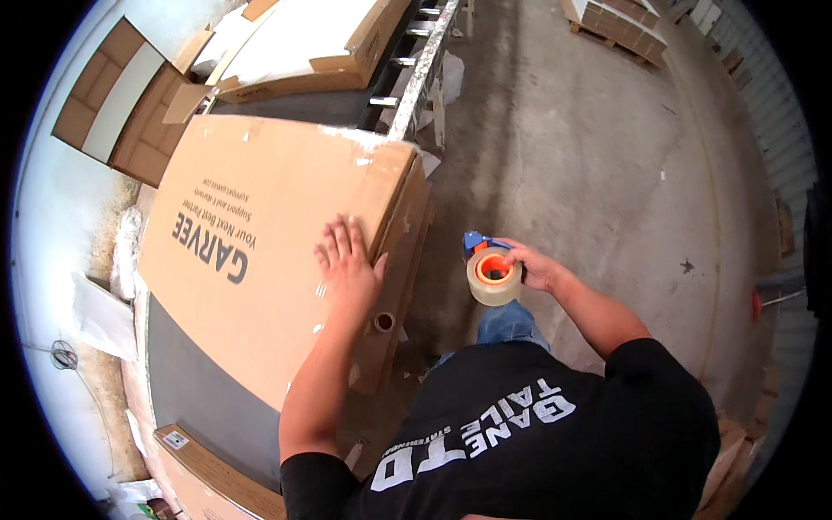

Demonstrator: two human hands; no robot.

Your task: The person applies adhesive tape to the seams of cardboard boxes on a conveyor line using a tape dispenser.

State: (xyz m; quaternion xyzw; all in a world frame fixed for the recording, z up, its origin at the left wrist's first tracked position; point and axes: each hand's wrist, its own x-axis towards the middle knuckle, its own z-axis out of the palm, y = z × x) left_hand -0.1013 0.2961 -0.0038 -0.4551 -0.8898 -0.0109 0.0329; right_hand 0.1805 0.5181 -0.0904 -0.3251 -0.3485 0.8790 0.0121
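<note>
A large flat cardboard box (286, 191) with dark print lies on a bench to my left. My left hand (348, 264) rests flat on its top near the right edge, fingers stretched out. Away from the box, over the floor, my right hand (529, 264) grips a tape dispenser (475, 243) with a blue head and an orange hub. A thick roll of clear tape (496, 290) sits on that hub. Pieces of tape show along the box's far right corner.
Beyond the box, a conveyor with a metal side rail (425, 78) carries another open carton (303, 65) with white contents. A cardboard tube (384, 321) end shows beside the bench. Near me at lower left stands another carton (217, 477). Stacked boxes (620, 26) sit on a pallet far right.
</note>
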